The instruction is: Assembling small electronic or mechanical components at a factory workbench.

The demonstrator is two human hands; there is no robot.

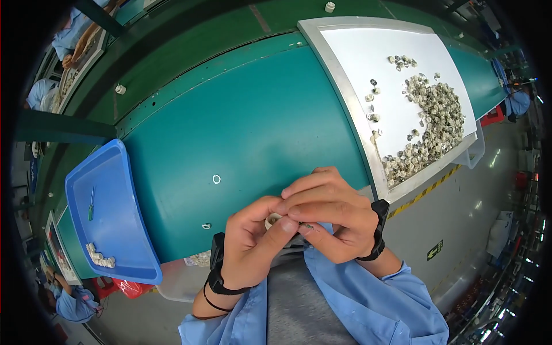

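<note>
My left hand [250,237] is closed around a small cream ring-shaped part [272,221], its hollow face turned up between thumb and forefinger. My right hand [339,214] meets it from the right, fingertips bunched against the left fingers. Small dark specks show by the right thumb; what that hand pinches, if anything, is hidden. Both hands are over the near edge of the green work surface [247,126]. Ahead of them lies a thin white ring [217,179]. A small pale piece with a dark centre [206,226] rests left of my left hand.
At left, a blue tray [112,198] holds a green-handled screwdriver [91,211] and a row of cream parts [100,257]. To the right, a metal-framed white board [357,57] carries a heap of small cream and dark parts [438,109]. Other people work at the far left and right.
</note>
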